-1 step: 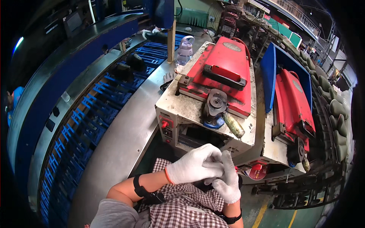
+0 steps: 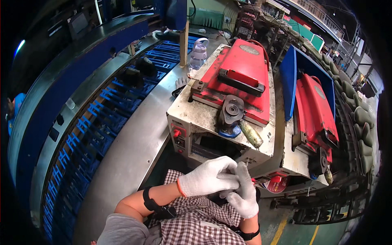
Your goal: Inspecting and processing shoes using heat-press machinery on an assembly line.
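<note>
Both my hands wear white knitted gloves and meet over my lap, in front of the nearer press. The fingers of my left hand (image 2: 210, 178) are bent and closed against the fingers of my right hand (image 2: 246, 196), at its glove. On the right hand the fingers are stretched upward, with the thumb apart from them. Between the hands the exact contact is partly hidden. Just beyond them stands a cream-coloured machine with a red lid (image 2: 245, 61), a black handle (image 2: 241, 83) and a dark metal latch (image 2: 232, 110). A wrapped grip (image 2: 251, 134) sticks out from the latch.
To the left, a metal-edged conveyor (image 2: 134, 139) with blue rods curves away. A clear bottle (image 2: 199, 54) stands beside the press, near a grey glove (image 2: 180, 83). At right is a second red-lidded press (image 2: 314, 106); racks of dark green curved pieces (image 2: 363, 116) rise beyond it.
</note>
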`<action>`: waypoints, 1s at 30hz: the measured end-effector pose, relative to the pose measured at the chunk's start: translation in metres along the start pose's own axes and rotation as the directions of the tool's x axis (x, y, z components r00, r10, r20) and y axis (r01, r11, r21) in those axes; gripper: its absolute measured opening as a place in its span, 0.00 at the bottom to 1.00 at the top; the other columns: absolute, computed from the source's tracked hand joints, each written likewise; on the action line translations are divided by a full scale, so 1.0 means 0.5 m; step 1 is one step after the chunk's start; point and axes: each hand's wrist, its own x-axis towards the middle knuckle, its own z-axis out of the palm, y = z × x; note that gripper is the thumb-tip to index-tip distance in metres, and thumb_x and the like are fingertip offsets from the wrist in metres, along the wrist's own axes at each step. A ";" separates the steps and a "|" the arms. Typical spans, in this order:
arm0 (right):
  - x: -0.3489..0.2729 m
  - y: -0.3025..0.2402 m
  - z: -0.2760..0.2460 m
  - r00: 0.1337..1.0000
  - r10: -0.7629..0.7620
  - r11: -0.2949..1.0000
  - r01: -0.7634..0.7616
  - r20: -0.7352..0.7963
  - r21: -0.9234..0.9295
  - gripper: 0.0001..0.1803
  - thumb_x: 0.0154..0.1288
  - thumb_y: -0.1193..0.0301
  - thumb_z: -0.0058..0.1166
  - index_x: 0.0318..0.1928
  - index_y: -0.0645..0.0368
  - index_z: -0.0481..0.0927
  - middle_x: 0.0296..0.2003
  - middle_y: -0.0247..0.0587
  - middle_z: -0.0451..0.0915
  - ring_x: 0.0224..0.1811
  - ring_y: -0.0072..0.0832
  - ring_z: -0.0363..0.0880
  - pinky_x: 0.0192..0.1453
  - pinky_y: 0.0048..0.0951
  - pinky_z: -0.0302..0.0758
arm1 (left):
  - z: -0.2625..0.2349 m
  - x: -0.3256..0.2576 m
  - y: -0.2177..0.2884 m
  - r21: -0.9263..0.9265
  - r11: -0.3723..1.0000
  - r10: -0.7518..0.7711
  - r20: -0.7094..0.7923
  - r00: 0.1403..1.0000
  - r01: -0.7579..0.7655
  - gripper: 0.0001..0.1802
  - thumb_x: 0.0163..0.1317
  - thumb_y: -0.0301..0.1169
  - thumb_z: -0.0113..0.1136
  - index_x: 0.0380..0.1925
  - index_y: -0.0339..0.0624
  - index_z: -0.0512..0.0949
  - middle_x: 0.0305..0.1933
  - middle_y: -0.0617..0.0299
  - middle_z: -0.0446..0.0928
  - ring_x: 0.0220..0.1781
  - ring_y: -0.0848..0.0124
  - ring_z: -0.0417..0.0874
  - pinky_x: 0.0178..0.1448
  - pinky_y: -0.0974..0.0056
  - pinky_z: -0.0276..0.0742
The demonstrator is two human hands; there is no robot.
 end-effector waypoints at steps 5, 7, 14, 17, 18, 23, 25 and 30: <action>0.032 -0.045 0.007 0.995 -0.083 0.938 0.096 0.054 -0.334 0.48 0.66 0.75 0.62 0.83 0.61 0.53 0.64 0.61 0.79 0.55 0.40 0.85 0.54 0.33 0.83 | -0.001 0.012 -0.020 -0.288 0.949 -0.107 0.093 0.990 0.130 0.17 0.67 0.19 0.68 0.53 0.37 0.75 0.47 0.65 0.81 0.52 0.78 0.81 0.59 0.68 0.79; 0.034 -0.057 0.017 0.998 -0.058 0.884 0.044 -0.015 -0.466 0.44 0.63 0.76 0.61 0.79 0.68 0.59 0.63 0.62 0.79 0.58 0.41 0.85 0.61 0.36 0.80 | 0.000 0.014 -0.026 -0.257 0.956 -0.121 0.090 0.989 0.141 0.17 0.67 0.19 0.68 0.53 0.37 0.75 0.47 0.65 0.81 0.52 0.78 0.81 0.59 0.68 0.79; 0.055 -0.042 0.013 0.956 -0.284 0.813 0.200 -0.074 -0.546 0.41 0.56 0.77 0.64 0.72 0.75 0.68 0.49 0.59 0.86 0.43 0.48 0.89 0.49 0.39 0.83 | 0.019 0.019 0.009 -0.208 0.978 -0.009 -0.045 0.999 -0.001 0.12 0.65 0.20 0.67 0.46 0.37 0.75 0.39 0.67 0.76 0.43 0.82 0.77 0.47 0.69 0.78; 0.074 -0.054 -0.011 0.870 -0.476 0.672 0.267 -0.126 -0.691 0.38 0.51 0.80 0.64 0.67 0.66 0.76 0.45 0.52 0.87 0.38 0.45 0.85 0.46 0.41 0.80 | -0.012 0.057 0.051 0.280 0.896 0.390 -0.125 0.912 -0.345 0.12 0.61 0.22 0.70 0.43 0.39 0.77 0.38 0.60 0.78 0.39 0.69 0.81 0.46 0.63 0.79; 0.081 -0.068 -0.027 0.797 -0.590 0.550 0.282 -0.127 -0.786 0.36 0.52 0.81 0.63 0.66 0.64 0.77 0.46 0.51 0.86 0.42 0.45 0.84 0.48 0.41 0.80 | -0.037 0.087 0.066 0.535 0.673 0.632 -0.058 0.773 -0.510 0.12 0.60 0.23 0.70 0.41 0.40 0.78 0.39 0.57 0.78 0.40 0.62 0.82 0.46 0.61 0.79; 0.161 -0.122 -0.109 0.861 -0.396 0.474 -0.106 -0.319 -0.874 0.28 0.70 0.74 0.59 0.69 0.65 0.75 0.59 0.54 0.80 0.60 0.45 0.80 0.68 0.38 0.73 | -0.163 0.276 0.120 0.841 0.377 0.774 -0.055 0.631 -0.389 0.10 0.61 0.27 0.67 0.42 0.40 0.81 0.44 0.51 0.81 0.49 0.53 0.83 0.57 0.54 0.79; 0.214 -0.107 -0.112 0.911 -0.193 0.772 -0.088 -0.364 -0.630 0.29 0.75 0.68 0.56 0.73 0.63 0.72 0.53 0.45 0.83 0.53 0.32 0.82 0.61 0.32 0.76 | -0.208 0.340 0.134 0.901 0.256 0.676 0.092 0.731 -0.350 0.11 0.63 0.33 0.65 0.44 0.43 0.82 0.43 0.51 0.82 0.49 0.53 0.84 0.55 0.51 0.78; 0.252 -0.107 -0.084 0.883 0.356 0.930 -0.368 -0.308 0.019 0.32 0.79 0.54 0.49 0.75 0.57 0.70 0.32 0.36 0.82 0.15 0.14 0.63 0.20 0.18 0.59 | -0.228 0.404 0.132 0.926 0.089 0.490 0.281 0.825 -0.368 0.13 0.63 0.44 0.66 0.39 0.49 0.86 0.31 0.54 0.85 0.36 0.52 0.87 0.47 0.50 0.79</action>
